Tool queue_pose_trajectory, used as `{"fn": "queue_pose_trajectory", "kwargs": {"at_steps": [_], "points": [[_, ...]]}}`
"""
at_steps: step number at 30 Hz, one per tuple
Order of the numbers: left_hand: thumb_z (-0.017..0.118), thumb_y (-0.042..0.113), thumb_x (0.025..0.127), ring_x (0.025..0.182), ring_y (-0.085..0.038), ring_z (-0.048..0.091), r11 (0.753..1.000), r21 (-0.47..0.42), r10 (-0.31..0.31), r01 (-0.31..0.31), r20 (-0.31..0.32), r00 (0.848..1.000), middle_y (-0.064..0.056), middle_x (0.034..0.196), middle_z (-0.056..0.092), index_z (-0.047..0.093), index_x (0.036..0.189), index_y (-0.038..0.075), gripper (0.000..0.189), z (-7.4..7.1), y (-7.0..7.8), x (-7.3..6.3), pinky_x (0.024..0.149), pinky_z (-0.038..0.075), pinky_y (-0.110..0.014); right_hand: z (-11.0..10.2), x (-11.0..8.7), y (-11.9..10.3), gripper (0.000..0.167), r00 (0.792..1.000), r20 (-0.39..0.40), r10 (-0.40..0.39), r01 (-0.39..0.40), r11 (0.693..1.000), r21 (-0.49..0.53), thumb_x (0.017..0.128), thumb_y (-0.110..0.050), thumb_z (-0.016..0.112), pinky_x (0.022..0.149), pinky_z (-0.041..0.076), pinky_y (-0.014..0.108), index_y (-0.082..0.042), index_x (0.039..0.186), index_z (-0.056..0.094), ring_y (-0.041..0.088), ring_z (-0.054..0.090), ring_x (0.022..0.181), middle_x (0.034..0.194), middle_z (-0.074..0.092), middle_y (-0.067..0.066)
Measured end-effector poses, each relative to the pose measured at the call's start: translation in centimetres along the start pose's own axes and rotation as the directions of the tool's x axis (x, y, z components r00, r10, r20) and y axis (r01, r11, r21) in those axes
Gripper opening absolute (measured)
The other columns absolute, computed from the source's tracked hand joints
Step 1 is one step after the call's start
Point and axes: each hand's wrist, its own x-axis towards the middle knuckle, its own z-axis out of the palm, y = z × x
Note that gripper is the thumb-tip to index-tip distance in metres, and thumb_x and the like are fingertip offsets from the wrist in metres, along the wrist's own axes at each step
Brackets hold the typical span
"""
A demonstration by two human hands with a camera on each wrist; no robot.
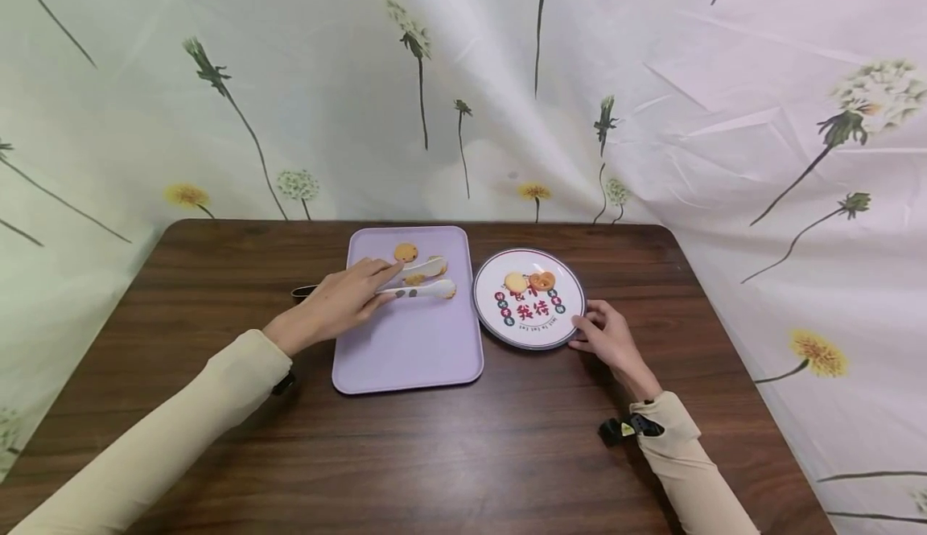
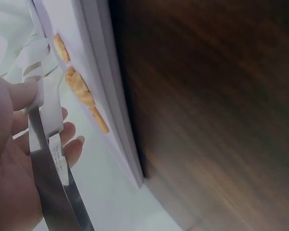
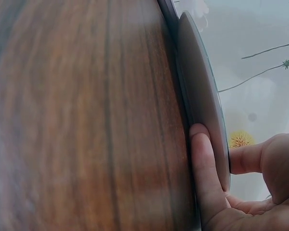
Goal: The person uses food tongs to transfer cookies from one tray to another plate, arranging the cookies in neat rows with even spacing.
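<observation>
Right-hand grip on plate; biscuits atop (head view only)

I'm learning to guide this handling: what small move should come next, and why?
Probably squeeze the tongs gently toward the biscuit showing between their arms: the left hand holds them parted over the tray, while the right hand grips the plate, where two other biscuits lie.

Head feed: I'm looking forward and down over the table. Left wrist, I'm close and sideways along the tray; right wrist, low beside the plate. Head shares both.
</observation>
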Motion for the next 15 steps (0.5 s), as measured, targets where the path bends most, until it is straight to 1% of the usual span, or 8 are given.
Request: {"fn": "queue_pose_trajectory", "kwargs": {"at_steps": [4,8,15], "points": [[0.063,0.027,0.105,0.125,-0.031,0.062,1.000,0.007,0.014,-0.014,0.010,1.000,-0.016,0.138,0.064,0.050,0.154,0.005,0.055,0.33,-0.02,-0.28,0.090,0.058,-0.051,0.00,-0.05,-0.03,0.051,1.000,-0.003,0.002,-0.002,1.000,-0.003,0.106,-0.010,0.057,0.077,0.064,0.027,0.005,0.152,0.040,0.008,0.069,0.080,0.113,0.061,0.016],[0.063,0.027,0.105,0.124,-0.031,0.063,1.000,0.008,0.011,-0.011,0.020,1.000,-0.015,0.138,0.064,0.049,0.155,0.005,0.056,0.72,-0.01,-0.31,0.090,0.058,-0.051,0.02,-0.17,-0.03,0.052,1.000,-0.002,0.010,-0.010,1.000,-0.010,0.106,-0.010,0.057,0.077,0.064,0.027,0.004,0.153,0.039,0.008,0.069,0.080,0.113,0.061,0.016],[0.063,0.026,0.105,0.125,-0.031,0.062,1.000,0.005,0.005,-0.005,0.024,1.000,-0.016,0.139,0.063,0.050,0.154,0.004,0.056,0.67,0.27,-0.06,0.093,0.057,-0.051,0.06,-0.20,-0.16,0.053,1.000,-0.006,0.010,-0.011,1.000,-0.011,0.106,-0.011,0.057,0.077,0.064,0.028,0.004,0.153,0.039,0.008,0.069,0.079,0.114,0.061,0.015]]}}
